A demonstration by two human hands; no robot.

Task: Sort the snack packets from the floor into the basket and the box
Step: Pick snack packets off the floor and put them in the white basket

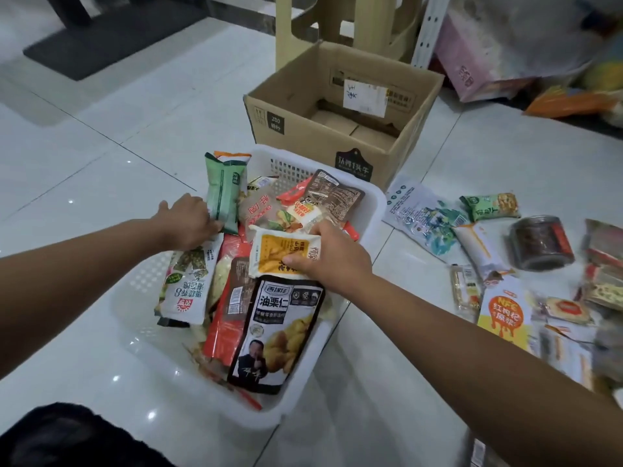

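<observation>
Tiled floor of what looks like a home or small stockroom

Glossy white floor tiles (101, 146) catch points of light. A dark mat (111, 38) lies at far left. A beige plastic stool (303, 25) and a white perforated shelf upright (426, 32) stand behind an open cardboard box (303, 129). Pink cartons (472, 75) and loose snack packets (424, 217) crowd the right.

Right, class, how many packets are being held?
2 visible: a green packet in the left hand at the basket's left rim, a yellow packet in the right hand over its middle. Others may be hidden.
</observation>
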